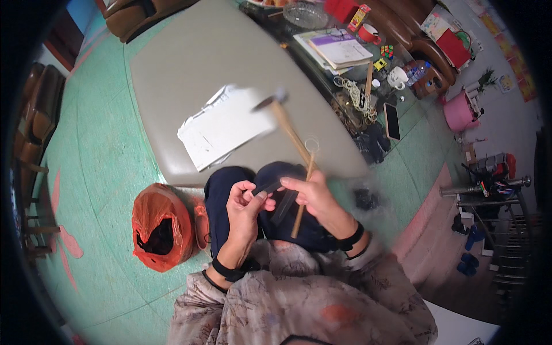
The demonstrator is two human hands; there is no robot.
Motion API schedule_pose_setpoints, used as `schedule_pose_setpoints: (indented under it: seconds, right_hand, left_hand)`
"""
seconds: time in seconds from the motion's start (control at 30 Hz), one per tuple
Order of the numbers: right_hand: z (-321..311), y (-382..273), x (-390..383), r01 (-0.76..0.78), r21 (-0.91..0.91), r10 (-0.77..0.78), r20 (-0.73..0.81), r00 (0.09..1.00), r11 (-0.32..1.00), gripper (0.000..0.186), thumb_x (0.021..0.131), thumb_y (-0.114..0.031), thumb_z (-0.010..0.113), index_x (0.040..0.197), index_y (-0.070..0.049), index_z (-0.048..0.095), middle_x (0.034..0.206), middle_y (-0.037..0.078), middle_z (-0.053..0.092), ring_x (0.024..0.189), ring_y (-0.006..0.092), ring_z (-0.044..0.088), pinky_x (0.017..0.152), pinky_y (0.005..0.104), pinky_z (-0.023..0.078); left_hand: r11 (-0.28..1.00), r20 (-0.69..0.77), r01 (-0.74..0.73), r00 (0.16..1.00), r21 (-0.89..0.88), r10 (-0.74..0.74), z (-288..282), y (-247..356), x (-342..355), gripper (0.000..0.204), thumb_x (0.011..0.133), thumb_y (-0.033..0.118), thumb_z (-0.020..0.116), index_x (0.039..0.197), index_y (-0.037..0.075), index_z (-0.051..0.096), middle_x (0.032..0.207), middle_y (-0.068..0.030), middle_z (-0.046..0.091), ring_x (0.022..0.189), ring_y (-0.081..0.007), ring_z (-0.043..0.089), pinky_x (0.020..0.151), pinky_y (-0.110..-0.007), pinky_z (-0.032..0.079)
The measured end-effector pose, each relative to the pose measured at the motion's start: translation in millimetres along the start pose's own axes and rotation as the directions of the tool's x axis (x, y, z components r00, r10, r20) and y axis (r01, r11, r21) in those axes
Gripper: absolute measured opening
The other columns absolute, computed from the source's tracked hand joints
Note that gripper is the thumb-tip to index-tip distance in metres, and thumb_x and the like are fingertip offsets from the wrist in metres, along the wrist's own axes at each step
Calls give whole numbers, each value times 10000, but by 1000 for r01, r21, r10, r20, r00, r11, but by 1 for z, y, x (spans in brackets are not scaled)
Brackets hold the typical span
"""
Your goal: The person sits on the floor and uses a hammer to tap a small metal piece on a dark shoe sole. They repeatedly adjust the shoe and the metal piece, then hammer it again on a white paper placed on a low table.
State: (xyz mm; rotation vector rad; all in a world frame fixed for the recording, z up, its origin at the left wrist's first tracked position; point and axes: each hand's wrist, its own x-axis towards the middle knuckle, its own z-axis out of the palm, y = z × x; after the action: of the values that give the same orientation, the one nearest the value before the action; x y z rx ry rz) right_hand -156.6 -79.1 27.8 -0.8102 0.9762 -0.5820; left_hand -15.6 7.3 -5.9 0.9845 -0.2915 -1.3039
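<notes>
- Two bare hands meet above the person's lap. The left grip (pixel 244 201) pinches one end of a dark strip (pixel 268 188) between thumb and finger; the right grip (pixel 315 194) pinches its other end, so the strip lies between them.
- The step in hand appears to be holding or adjusting this strip with both hands. Working it further would call for both pinches to stay firm and the fingertips to stay level.
- A thin wooden stick (pixel 299 221) shows above and below the right grip. The view there is blurred and partly covered, so I cannot tell whether the palm holds the stick.
- Beyond the right grip, a hammer (pixel 290 127) shows against a grey padded seat (pixel 190 57), its handle pointing back toward that hand. White sheets (pixel 221 135) lie on the seat, ahead of the left grip.
- To the left of the left grip, an orange plastic bag (pixel 183 233) sits on the green floor (pixel 109 230), mouth open; its inside is too dark to make out.
- Ahead and to the right of the right grip, a glass table carries a white mug (pixel 397 78), a red mug (pixel 367 34) and a clear glass bowl (pixel 305 16).
- Farther right stands a pink bin (pixel 458 112) with things poking out of its top.
</notes>
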Motion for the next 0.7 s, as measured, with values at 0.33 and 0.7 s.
schedule_pose_setpoints:
  seconds: [0.33, 0.7]
  right_hand:
    - [-113, 31, 127, 8, -998, -397, 32, 917, -62, 311, 808, -347, 594, 824, -38, 560, 700, 187, 613, 672, 357, 608, 615, 426, 486]
    - [-94, 29, 147, -110, -986, -425, -48, 904, -123, 206, 726, -148, 593, 832, 27, 571, 751, 224, 615, 758, 377, 616, 671, 458, 480]
  left_hand:
    - [973, -248, -27, 965, 228, 85, -48, 29, 144, 231, 808, -71, 564, 1008, 2, 473, 732, -130, 623, 603, -179, 624, 529, -266, 504]
    - [248, -185, 63, 840, 967, 510, -108, 15, 235, 189, 660, 126, 694, 761, 14, 579, 684, -129, 633, 659, -283, 622, 652, -370, 499]
